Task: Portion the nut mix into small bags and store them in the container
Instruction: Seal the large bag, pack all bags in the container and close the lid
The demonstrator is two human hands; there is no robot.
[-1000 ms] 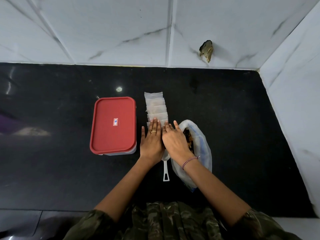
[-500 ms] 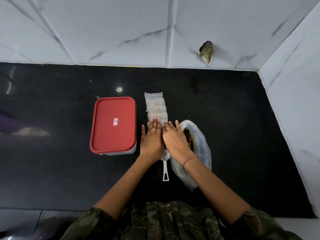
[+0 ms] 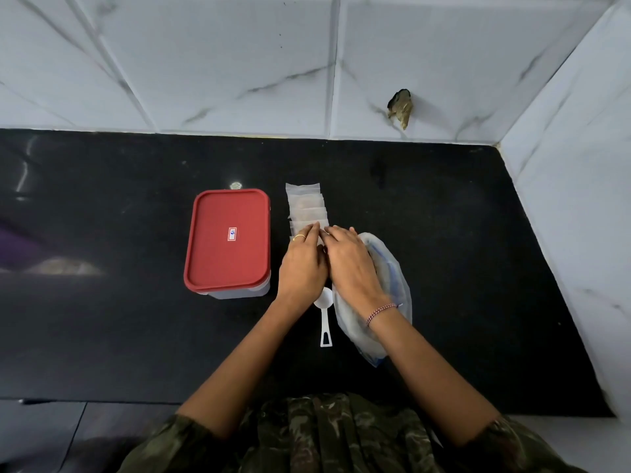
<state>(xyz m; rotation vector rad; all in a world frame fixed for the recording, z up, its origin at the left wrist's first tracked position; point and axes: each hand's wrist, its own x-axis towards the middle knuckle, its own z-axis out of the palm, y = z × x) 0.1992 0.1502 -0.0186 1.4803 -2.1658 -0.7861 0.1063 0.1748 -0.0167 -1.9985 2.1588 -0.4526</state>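
Bag pick-up begins.
Fingers of left hand (image 3: 302,264) and right hand (image 3: 353,264), flat before, now pinch nearest of small bags (image 3: 305,204).

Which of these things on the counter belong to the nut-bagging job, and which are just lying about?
Job: row of small bags, white scoop, big bag of nut mix, red-lidded container.
Just there: chipped hole in the wall tile, small bright spot beside the container.
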